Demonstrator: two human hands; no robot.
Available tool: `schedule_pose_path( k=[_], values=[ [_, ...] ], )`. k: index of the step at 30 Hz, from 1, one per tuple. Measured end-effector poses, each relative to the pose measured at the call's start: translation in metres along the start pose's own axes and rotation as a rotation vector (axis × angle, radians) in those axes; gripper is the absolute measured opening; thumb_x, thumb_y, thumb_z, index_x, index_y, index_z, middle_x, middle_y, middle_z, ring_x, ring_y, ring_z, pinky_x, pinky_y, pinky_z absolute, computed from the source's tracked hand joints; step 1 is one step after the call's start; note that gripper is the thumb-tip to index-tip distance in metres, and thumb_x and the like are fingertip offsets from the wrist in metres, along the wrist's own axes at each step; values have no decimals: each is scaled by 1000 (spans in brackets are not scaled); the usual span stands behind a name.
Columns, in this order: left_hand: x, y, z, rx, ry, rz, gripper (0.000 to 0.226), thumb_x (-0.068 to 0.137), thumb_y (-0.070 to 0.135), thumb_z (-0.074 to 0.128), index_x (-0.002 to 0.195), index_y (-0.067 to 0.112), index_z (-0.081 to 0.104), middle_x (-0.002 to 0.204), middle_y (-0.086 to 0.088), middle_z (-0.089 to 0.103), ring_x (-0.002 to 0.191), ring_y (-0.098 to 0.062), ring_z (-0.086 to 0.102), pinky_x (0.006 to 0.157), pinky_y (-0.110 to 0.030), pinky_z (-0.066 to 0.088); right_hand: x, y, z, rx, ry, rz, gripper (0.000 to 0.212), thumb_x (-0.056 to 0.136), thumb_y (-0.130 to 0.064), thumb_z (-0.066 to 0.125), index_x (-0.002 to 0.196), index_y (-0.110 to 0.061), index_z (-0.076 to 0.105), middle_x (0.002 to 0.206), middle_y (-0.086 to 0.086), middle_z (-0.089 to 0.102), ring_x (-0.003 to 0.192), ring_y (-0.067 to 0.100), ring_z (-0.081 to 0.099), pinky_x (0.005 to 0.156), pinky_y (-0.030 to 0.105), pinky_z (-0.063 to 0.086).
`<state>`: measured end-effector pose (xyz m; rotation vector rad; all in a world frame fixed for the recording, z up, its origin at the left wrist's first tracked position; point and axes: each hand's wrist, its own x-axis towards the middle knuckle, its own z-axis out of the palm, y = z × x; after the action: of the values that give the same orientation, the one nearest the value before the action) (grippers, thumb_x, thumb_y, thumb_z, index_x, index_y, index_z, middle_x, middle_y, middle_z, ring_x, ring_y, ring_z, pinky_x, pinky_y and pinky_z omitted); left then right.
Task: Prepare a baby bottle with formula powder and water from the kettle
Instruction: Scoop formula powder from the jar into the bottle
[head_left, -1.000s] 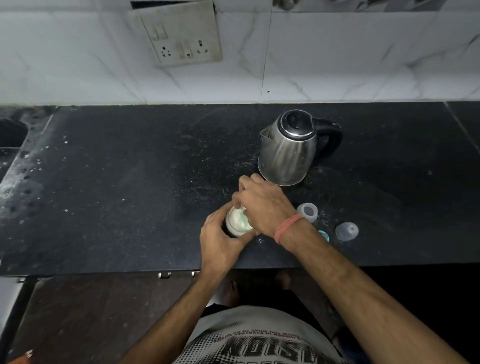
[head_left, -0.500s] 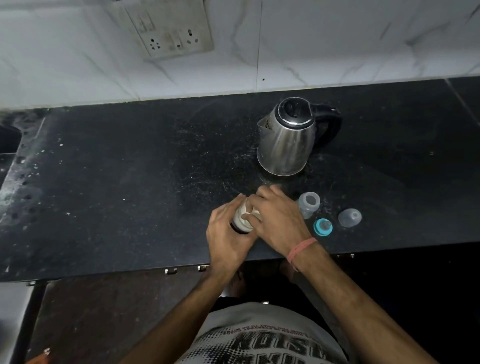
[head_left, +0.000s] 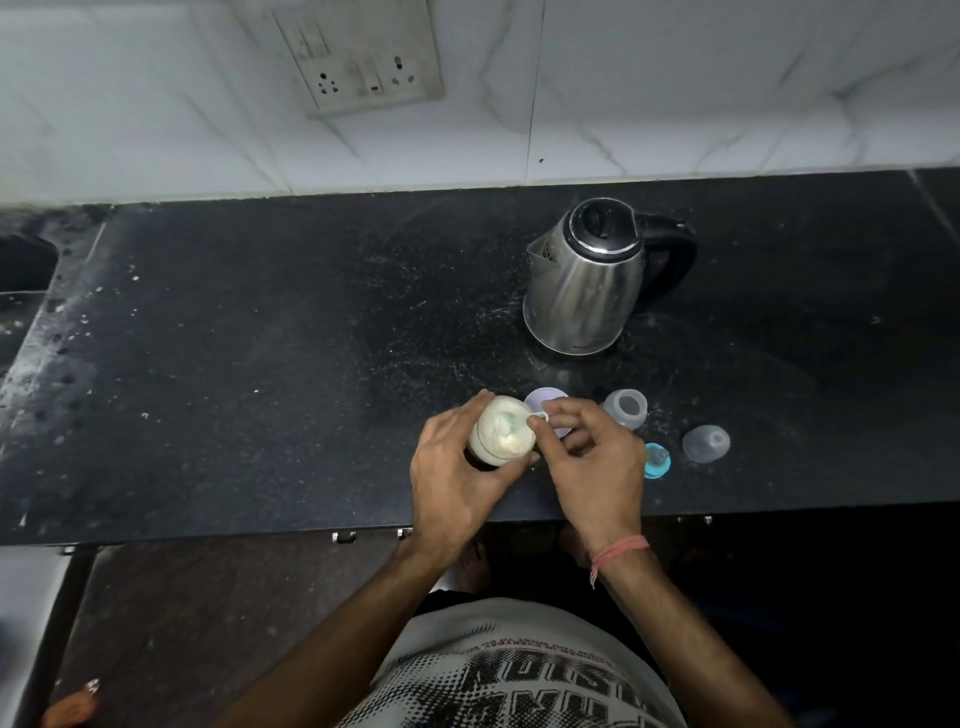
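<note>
Both hands engaged: left hand (head_left: 457, 467) clasps the powder jar (head_left: 501, 428); right hand (head_left: 592, 462) pinches scoop (head_left: 524, 417); bottle (head_left: 626, 409) stands just right.

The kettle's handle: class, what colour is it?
Black, on the kettle's handle, seen in the head view, the only one.

Home kitchen, def. Evidence: black speckled stone countertop (head_left: 260, 338) w/ white dust/scratches, white marble-look wall tiles (head_left: 727, 88) as backsplash, grimy white switch-and-socket plate (head_left: 358, 57) on the wall above. Stainless steel electric kettle w/ black lid + handle (head_left: 587, 280) sits on the counter. Dark sink cutout (head_left: 23, 265) at far left edge. Brown floor (head_left: 208, 623) below the counter front. Domestic, well-used, not a lab/shop.
</note>
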<state>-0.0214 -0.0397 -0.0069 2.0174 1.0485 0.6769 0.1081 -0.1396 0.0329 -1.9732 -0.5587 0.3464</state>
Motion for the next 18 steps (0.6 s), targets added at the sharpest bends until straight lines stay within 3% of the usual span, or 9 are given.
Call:
schedule_pose_path(
  k=[4,10,15,18],
  values=[
    [1,-3,-2,8,-9,3,82,78,71,90,150,34,71,149,23,70,137,-3,61,110,-18,48,-2,-2,9,7,-5,5,14,91,-26,91,103,-27,86,92,-19,82,67,5,76,68,19,59],
    [0,-7,-6,2,-23,-7,77,81,60,95,150,36,71,149,25,70,135,-3,61,109,-23,51,-5,-5,20,-49,-26,-60,9,90,-23,92,98,-24,87,85,-24,79,65,-2,70,65,9,50],
    [1,-11,-8,-12,-19,-7,74,84,60,91,150,34,71,148,24,71,134,-4,63,110,-22,48,-4,-1,27,-104,-143,-68,7,90,-25,91,92,-29,86,86,-24,80,61,0,66,67,26,58],
    [3,-12,-9,-8,-21,-17,76,84,68,84,150,34,71,146,23,72,133,-5,63,109,-24,51,-6,-2,28,-90,-122,-81,6,90,-24,91,92,-27,86,81,-27,77,57,1,63,63,24,55]
  ],
)
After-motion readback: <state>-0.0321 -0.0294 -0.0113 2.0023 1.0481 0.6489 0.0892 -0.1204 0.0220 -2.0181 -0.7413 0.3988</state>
